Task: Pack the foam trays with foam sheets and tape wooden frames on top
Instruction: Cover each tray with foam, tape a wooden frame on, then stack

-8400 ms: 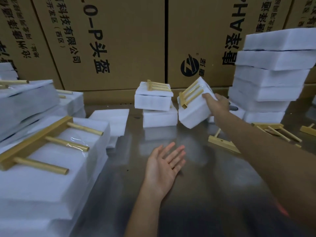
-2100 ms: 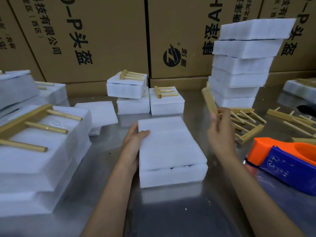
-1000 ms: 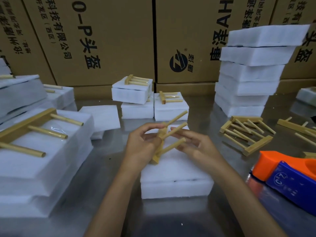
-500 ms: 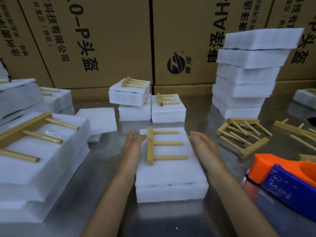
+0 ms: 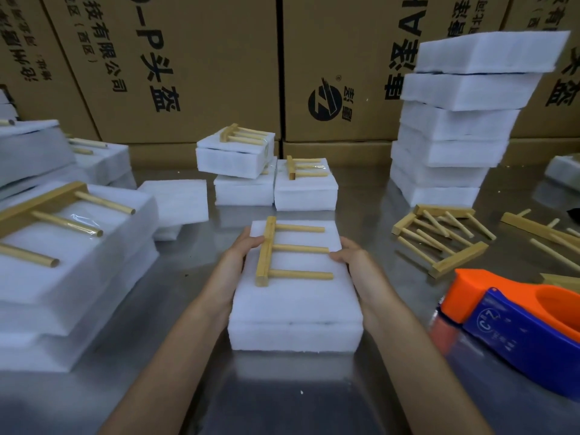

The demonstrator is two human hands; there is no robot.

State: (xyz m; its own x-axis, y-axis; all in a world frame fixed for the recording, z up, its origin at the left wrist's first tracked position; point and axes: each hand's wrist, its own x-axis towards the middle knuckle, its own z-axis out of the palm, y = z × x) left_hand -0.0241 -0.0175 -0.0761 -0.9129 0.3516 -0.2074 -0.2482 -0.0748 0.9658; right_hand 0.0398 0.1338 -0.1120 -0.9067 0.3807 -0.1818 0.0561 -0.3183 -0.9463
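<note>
A white foam tray (image 5: 295,312) covered by a foam sheet lies on the metal table in front of me. A wooden frame (image 5: 266,249), one bar with three dowels, lies flat on its far half. My left hand (image 5: 235,268) grips the tray's left side, its thumb on top against the frame's bar. My right hand (image 5: 361,268) grips the right side, with a fingertip at the end of the middle dowel. No tape shows on this frame.
An orange and blue tape dispenser (image 5: 518,324) lies at the right, loose wooden frames (image 5: 439,237) behind it. A leaning stack of foam trays (image 5: 455,127) stands at the back right. Taped packs (image 5: 304,189) sit behind, larger ones (image 5: 62,262) at left beside loose foam sheets (image 5: 179,199). Cardboard boxes (image 5: 204,58) form the back wall.
The frame, held in both hands a second ago, now lies on the foam. Both hands have closed in from beside the tray onto its sides and the frame's ends.
</note>
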